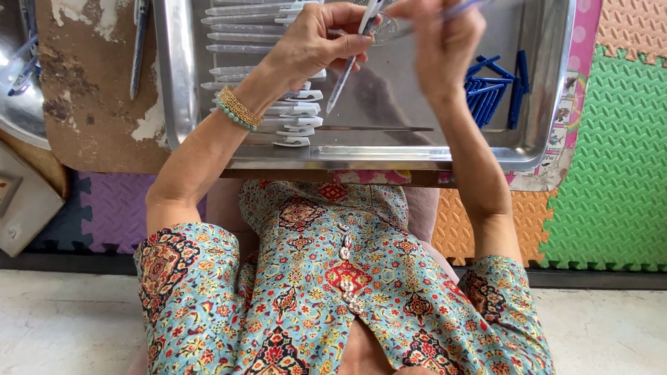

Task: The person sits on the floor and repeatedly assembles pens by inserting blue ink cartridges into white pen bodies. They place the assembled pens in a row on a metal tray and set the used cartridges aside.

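Here, the left hand (316,42) is closed around a clear pen barrel (347,69), pinching it between thumb and fingers so that it slants down over the bare middle of a steel tray (542,104). The right hand (438,38) is closed too, its fingertips pinching a thin blue refill (462,8) just beside the barrel's upper end. A beaded and gold bracelet (238,109) sits on the left wrist.

In the tray's left part, clear pens with white clips (295,111) lie in a neat row, side by side. In its right part lies a loose heap of blue pen parts (493,94). The tray rests on a worn brown surface (90,90), with a pink-edged picture sheet (566,132) sticking out from under its right rim. Green (618,160), orange (455,229) and purple (114,208) foam floor mats lie below.
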